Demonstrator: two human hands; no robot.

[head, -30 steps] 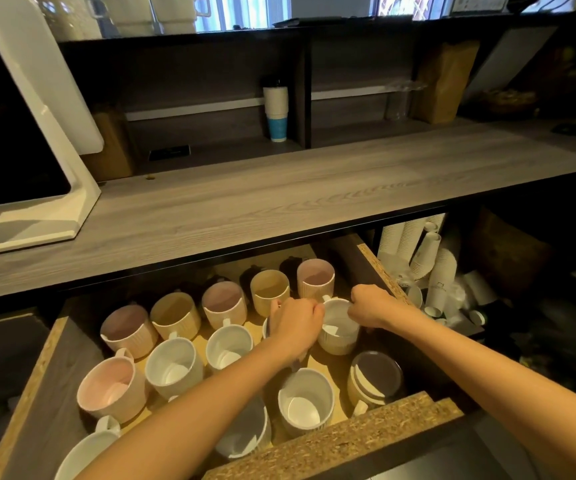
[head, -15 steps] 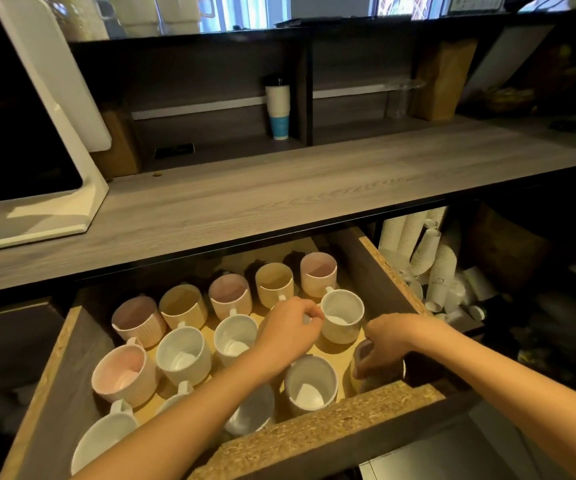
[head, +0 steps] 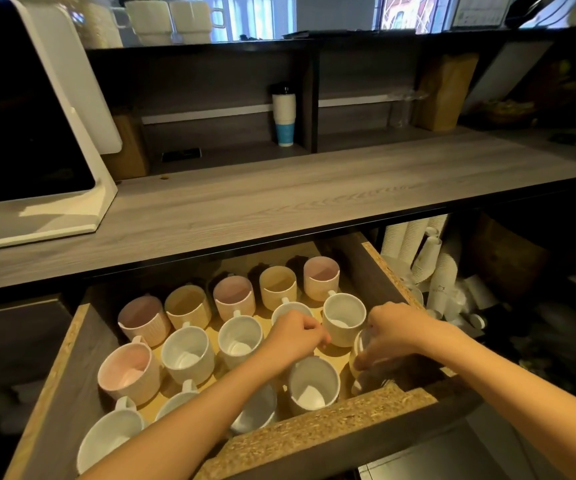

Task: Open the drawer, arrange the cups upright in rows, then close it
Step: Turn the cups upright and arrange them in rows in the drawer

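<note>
Open drawer [head: 54,386], cups in rows.
Right hand [head: 395,329] grasps tilted cup [head: 359,344] at front-right corner; left hand [head: 295,336] clenched, empty. Risk: cup slips, knocking its neighbour.

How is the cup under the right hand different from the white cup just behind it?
The cup under the right hand lies tipped; the white cup stands upright, mouth up. The tipped cup is mostly hidden by fingers; the white cup is untouched and in plain view. Both sit at the drawer's right side.

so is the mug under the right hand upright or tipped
Tipped. The mug under the right hand lies on its side, rim facing left, at the drawer's front right corner.
</note>
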